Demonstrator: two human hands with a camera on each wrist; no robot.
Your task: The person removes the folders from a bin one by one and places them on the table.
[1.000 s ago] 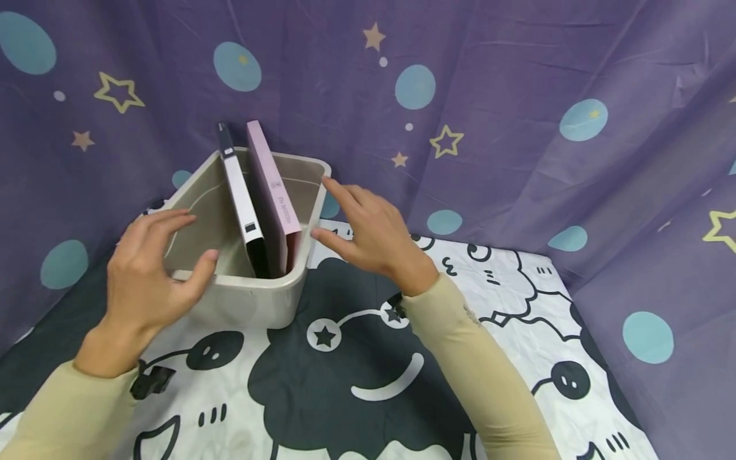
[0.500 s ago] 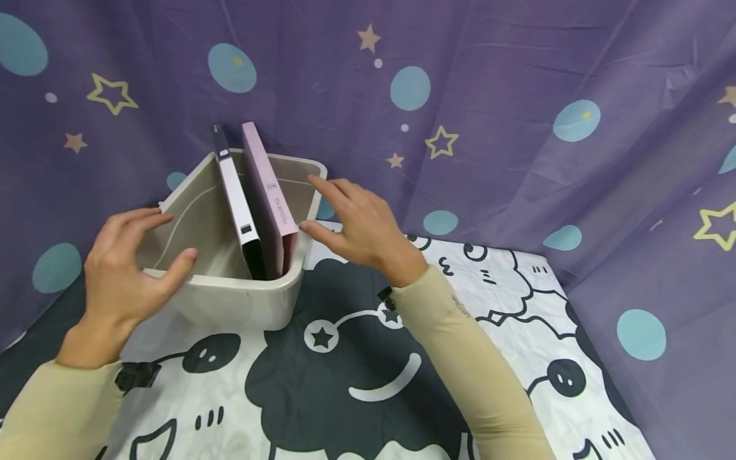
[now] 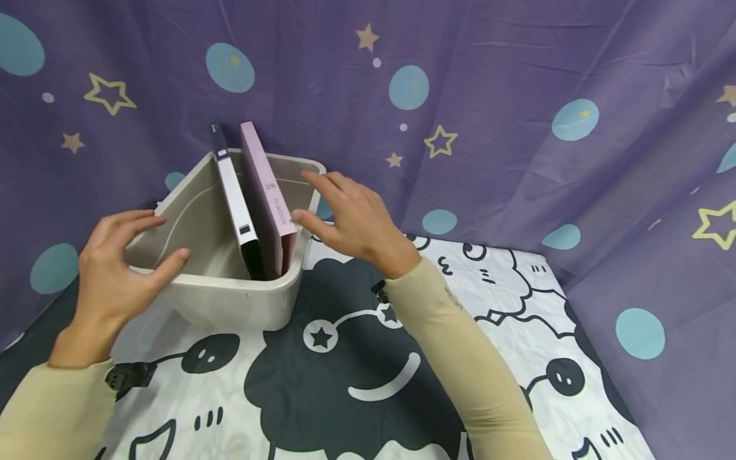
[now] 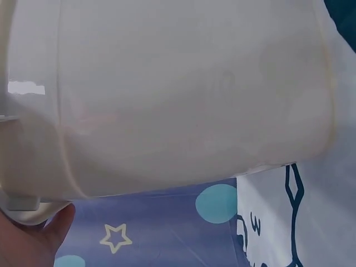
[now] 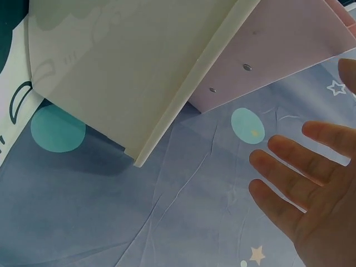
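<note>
A beige plastic bin [image 3: 230,303] stands against the purple curtain. Two file binders lean inside it: one with a white-and-black spine [image 3: 232,188], the other pink [image 3: 268,182] with small blurred lettering. Both rise above the rim at the back. My left hand [image 3: 112,271] is at the bin's left front corner, fingers spread, thumb above the front rim; whether it touches the rim I cannot tell. My right hand [image 3: 356,220] hovers at the right rim with its thumb near the pink binder. Its spread fingers [image 5: 289,175] hold nothing in the right wrist view.
The bin sits on a white-and-dark cartoon-print cloth [image 3: 345,345]. A purple curtain [image 3: 494,57] with stars and blue ovals rises behind it and along the right side. Black straps [image 3: 131,377] circle the wrists.
My left hand has shifted left along the bin, uncovering more of its left corner. The right hand has edged left over the right rim. Bin and binders look almost unmoved.
</note>
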